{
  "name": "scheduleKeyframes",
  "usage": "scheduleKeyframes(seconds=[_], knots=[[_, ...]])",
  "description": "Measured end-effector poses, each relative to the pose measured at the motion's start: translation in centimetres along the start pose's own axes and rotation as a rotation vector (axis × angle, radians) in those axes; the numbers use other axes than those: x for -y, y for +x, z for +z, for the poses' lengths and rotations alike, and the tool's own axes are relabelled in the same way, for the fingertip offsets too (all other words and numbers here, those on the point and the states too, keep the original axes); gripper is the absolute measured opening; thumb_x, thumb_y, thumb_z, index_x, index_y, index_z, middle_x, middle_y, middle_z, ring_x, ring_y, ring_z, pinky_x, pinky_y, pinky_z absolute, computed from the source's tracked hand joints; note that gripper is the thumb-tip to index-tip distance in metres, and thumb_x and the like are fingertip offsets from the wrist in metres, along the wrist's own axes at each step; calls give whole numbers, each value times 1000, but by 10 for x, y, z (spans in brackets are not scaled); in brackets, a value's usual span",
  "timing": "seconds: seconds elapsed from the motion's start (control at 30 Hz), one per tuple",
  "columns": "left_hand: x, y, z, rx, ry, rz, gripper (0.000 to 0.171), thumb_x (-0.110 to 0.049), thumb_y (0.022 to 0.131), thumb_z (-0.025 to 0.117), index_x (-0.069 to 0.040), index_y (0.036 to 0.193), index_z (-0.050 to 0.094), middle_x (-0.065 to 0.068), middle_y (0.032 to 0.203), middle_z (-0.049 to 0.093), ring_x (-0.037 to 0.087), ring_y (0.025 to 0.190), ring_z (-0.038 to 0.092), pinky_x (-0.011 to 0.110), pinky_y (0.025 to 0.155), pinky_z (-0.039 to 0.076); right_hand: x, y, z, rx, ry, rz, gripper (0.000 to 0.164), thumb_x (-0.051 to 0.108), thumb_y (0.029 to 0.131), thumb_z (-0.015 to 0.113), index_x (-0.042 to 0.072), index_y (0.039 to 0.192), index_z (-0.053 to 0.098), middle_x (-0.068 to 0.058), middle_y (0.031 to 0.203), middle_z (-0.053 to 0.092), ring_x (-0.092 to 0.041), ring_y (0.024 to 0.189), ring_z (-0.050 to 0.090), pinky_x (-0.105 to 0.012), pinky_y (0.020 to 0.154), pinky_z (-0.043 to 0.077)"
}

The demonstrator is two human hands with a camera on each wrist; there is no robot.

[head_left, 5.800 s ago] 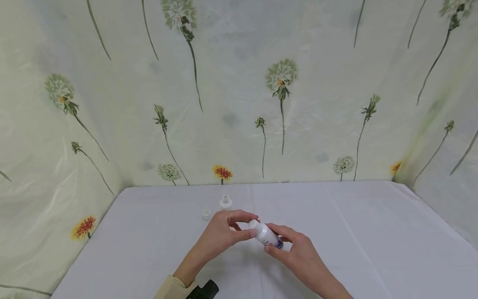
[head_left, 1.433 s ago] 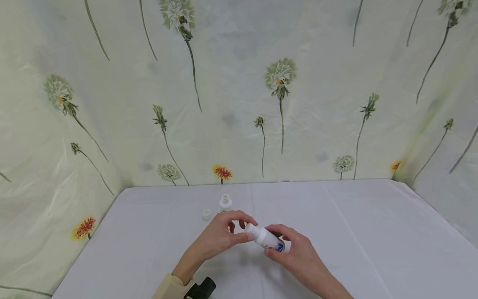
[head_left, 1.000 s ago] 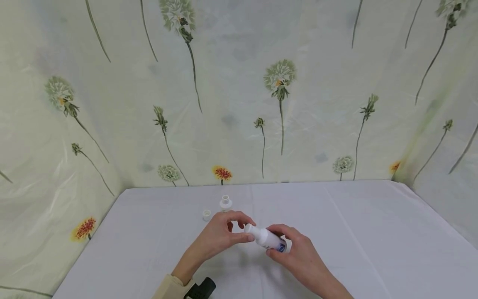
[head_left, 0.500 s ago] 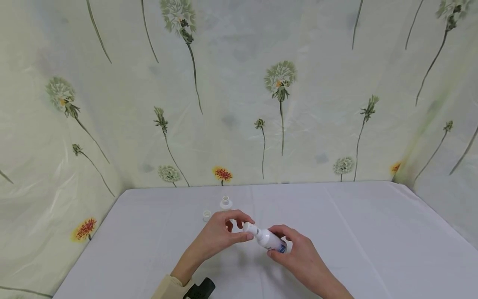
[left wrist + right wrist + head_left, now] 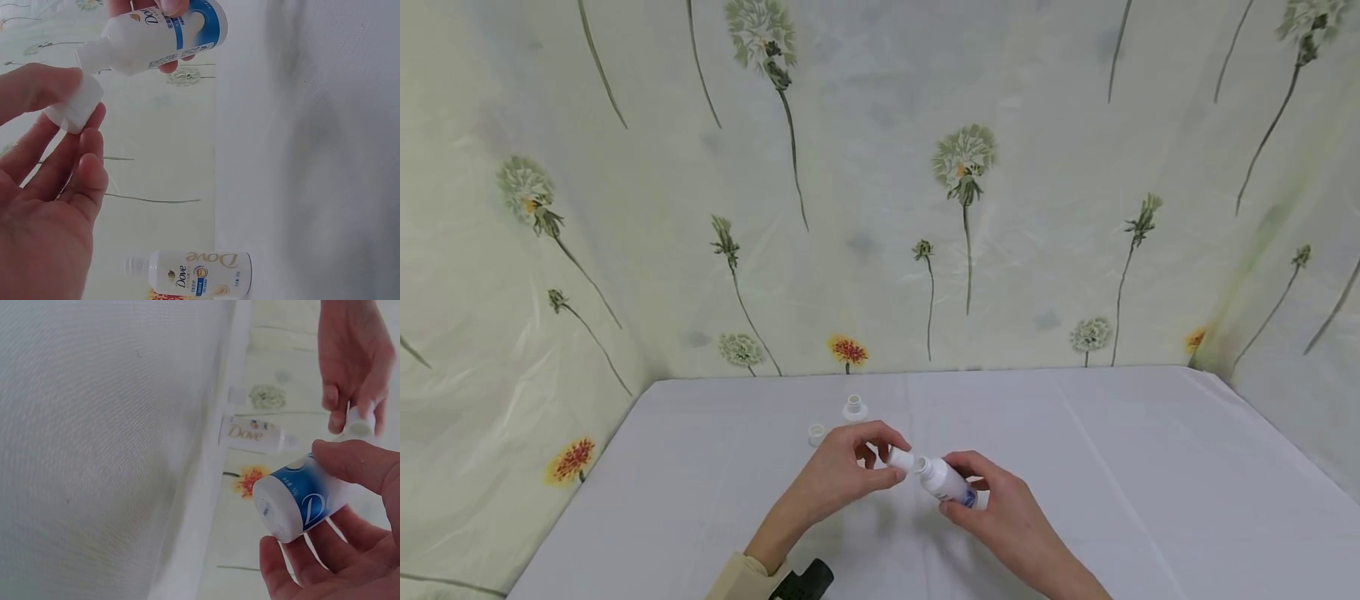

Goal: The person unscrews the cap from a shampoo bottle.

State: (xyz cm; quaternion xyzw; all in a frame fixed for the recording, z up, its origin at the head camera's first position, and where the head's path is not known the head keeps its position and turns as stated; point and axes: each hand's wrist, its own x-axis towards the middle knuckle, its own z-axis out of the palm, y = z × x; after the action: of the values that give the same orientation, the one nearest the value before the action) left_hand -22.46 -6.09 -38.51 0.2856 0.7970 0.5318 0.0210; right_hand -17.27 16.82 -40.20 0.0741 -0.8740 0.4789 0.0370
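Note:
In the head view my right hand (image 5: 1000, 500) grips a small white Dove bottle (image 5: 946, 482) with a blue label, tilted so its bare neck points up and left. My left hand (image 5: 853, 467) pinches a white cap (image 5: 900, 458) between thumb and fingers, just off that neck. The left wrist view shows the cap (image 5: 78, 105) right beside the mouth of the bottle (image 5: 156, 37). From the right wrist view the bottle's base (image 5: 278, 509) faces the camera, with my thumb and fingers around its body. Both hands are above the table.
A second white Dove bottle (image 5: 854, 408), uncapped, stands on the white-covered table (image 5: 700, 483) behind my left hand; its label (image 5: 200, 273) shows gold lettering. A loose white cap (image 5: 816, 434) lies to its left. A flower-printed sheet (image 5: 865, 167) hangs behind the table.
The cap has come off the blue-labelled bottle; a gap now shows between cap and neck. My right hand has shifted slightly right with the bottle.

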Motion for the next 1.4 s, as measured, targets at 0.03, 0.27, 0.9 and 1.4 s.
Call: scheduleKeyframes(seconds=[0.03, 0.27, 0.9, 1.4], knots=[[0, 0, 0, -2, 4, -3, 20, -12, 84, 77, -23, 100, 71, -6, 88, 63, 15, 84, 54, 28, 69, 47, 0, 0, 0, 5, 6, -1, 38, 12, 80, 81, 29, 110, 65, 9, 105, 65, -18, 97, 60, -33, 77, 51], [0, 1, 2, -22, -5, -16, 24, -3, 83, 76, -13, 103, 69, -3, 97, 65, 22, 89, 57, 29, 74, 49, 0, 1, -1, 19, 58, 20, 37, 14, 82, 80, 26, 114, 64, 5, 111, 64, -20, 100, 62, -30, 73, 53], [7, 2, 4, 65, -143, -26, 31, -2, 88, 72, -15, 116, 71, -3, 109, 66, 15, 98, 64, 27, 83, 53, 3, 2, -3, -22, 121, 79, 48, 16, 81, 82, 26, 124, 64, 3, 123, 63, -23, 104, 64, -30, 74, 55], [13, 1, 8, 84, -286, -60, 31, 4, 89, 68, -10, 116, 69, 9, 115, 65, 34, 107, 64, 28, 83, 54, 0, 1, -4, -2, 246, -4, 47, 13, 79, 83, 21, 121, 65, -1, 119, 64, -22, 112, 61, -28, 87, 52]])
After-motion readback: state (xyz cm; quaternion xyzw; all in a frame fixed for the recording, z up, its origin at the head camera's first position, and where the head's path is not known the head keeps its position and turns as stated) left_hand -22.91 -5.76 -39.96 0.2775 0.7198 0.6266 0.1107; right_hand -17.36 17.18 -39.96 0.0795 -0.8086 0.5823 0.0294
